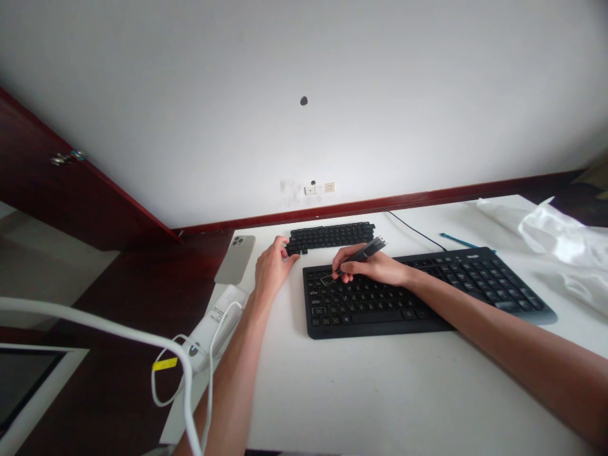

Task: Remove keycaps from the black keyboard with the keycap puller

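A black keyboard [380, 320] lies on the white table, its cable running off toward the back edge. My right hand [363, 266] is closed around the dark handle of a wire keycap puller [365, 251]. The puller's thin wire loops reach down to the upper left keys of the keyboard. Behind the keyboard, black keycaps [332, 235] are laid out in close rows with uneven edges. At the left end of those rows rests my left hand [273, 266], thumb and fingers apart. Whether its fingertips touch the keycaps there is hard to tell.
A phone [236, 258] lies at the table's left edge, near a white power strip [221, 320] with a white cable [185, 373]. Toward the right are a thin teal stick [460, 240] and crumpled clear plastic [555, 231]. A wall with sockets [320, 188] stands behind.
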### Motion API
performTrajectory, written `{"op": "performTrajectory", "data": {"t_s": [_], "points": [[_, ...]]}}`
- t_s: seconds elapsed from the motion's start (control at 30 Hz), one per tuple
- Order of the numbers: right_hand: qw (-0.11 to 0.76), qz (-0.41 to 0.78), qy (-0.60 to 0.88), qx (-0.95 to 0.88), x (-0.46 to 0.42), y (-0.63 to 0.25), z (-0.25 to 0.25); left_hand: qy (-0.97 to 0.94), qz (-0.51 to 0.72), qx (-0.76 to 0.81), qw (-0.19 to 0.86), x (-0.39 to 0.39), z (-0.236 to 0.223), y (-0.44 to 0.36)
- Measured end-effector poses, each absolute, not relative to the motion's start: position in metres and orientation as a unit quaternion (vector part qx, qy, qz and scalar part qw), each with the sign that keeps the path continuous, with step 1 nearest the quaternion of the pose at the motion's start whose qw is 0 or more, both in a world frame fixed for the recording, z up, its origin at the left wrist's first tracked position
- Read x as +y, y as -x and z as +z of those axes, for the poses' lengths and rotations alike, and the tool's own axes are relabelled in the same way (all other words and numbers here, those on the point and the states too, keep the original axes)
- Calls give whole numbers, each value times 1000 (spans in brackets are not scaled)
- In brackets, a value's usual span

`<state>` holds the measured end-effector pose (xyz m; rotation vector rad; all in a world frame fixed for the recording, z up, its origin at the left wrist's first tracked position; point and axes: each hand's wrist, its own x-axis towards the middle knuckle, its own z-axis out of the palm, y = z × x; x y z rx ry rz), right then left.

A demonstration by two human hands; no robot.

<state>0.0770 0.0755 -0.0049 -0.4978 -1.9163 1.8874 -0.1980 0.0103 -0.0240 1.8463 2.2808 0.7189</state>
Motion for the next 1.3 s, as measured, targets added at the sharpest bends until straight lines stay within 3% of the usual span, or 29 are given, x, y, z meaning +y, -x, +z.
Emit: {"op": "performTrajectory", "data": {"t_s": [1.3], "points": [[196, 674, 184, -688, 74, -77, -1, -627, 268, 728, 75, 13, -31, 199]]}}
